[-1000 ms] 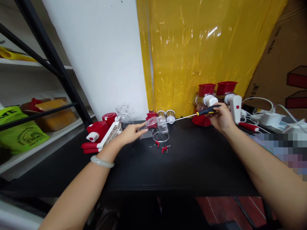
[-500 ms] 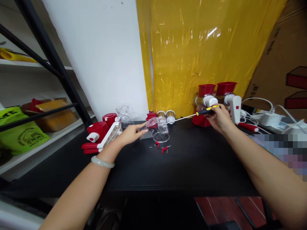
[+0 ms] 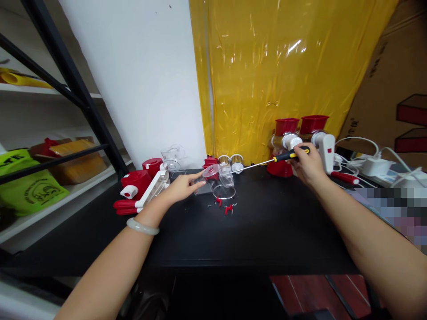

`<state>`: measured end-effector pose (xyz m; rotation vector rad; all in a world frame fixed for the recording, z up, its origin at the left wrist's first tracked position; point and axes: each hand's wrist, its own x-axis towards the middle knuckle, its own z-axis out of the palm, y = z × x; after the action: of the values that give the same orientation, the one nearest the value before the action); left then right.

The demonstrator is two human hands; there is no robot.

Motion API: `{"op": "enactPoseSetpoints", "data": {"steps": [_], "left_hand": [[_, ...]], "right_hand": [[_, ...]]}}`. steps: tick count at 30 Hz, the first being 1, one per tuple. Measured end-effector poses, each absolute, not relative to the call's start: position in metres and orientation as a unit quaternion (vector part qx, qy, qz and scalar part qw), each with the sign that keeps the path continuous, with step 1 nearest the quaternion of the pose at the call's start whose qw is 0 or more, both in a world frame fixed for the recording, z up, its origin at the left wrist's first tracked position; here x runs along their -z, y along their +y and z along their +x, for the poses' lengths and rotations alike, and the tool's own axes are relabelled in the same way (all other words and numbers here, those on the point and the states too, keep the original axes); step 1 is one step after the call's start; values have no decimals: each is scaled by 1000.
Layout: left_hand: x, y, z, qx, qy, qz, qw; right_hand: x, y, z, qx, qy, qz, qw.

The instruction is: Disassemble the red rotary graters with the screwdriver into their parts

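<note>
My left hand [image 3: 184,186] is closed on the left side of a clear plastic housing [image 3: 224,192], which has a round opening and rests on the black table. In my right hand [image 3: 307,165] is a screwdriver [image 3: 288,154] with a black and yellow handle. Its long shaft points left, and the tip reaches the housing's right part; whether it touches a screw is too small to tell. Just in front of the housing lie small red plastic pieces [image 3: 228,209] and several tiny screws [image 3: 209,205].
Red and white grater parts [image 3: 135,183] and another clear housing [image 3: 172,159] stand at the left. Metal drums [image 3: 236,162] sit behind. Assembled red-topped graters [image 3: 287,128] stand back right, beside white cables and adapters [image 3: 376,163]. A yellow-wrapped panel [image 3: 267,80] backs the table [image 3: 253,240].
Almost nothing differs. My right hand and the screwdriver handle have shifted very slightly, while my left hand keeps its hold on the clear housing.
</note>
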<state>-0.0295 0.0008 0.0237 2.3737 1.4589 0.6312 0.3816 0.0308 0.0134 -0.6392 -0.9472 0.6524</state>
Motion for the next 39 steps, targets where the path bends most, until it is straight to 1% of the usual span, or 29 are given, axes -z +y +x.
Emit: {"op": "enactPoseSetpoints", "data": {"steps": [3, 8, 15, 20, 23, 26, 29, 31, 33, 35, 39], "left_hand": [[-25, 0, -29, -218, 506, 823, 140], [-23, 2, -30, -218, 502, 824, 144], [-24, 1, -30, -217, 501, 825, 144], [-22, 3, -31, -222, 492, 829, 147], [-20, 5, -32, -223, 491, 830, 144], [-21, 5, -31, -223, 491, 832, 131], [-22, 4, -31, -221, 494, 830, 136], [-22, 4, -31, -220, 496, 828, 143], [-22, 4, -32, -219, 496, 828, 146], [-22, 4, -32, -219, 495, 828, 147], [-21, 4, -31, -222, 491, 830, 145]], "right_hand": [[-19, 22, 377, -328, -423, -282, 796], [-23, 15, 376, -366, -449, -239, 780], [-18, 27, 379, -277, -428, -350, 785], [-21, 19, 381, -357, -445, -268, 776], [-23, 17, 382, -370, -455, -247, 771], [-23, 20, 382, -343, -446, -264, 783], [-21, 24, 381, -272, -443, -338, 785], [-21, 25, 380, -248, -437, -372, 781], [-22, 23, 379, -271, -423, -356, 788], [-24, 20, 378, -320, -416, -311, 793], [-28, 12, 377, -397, -423, -247, 776]]}}
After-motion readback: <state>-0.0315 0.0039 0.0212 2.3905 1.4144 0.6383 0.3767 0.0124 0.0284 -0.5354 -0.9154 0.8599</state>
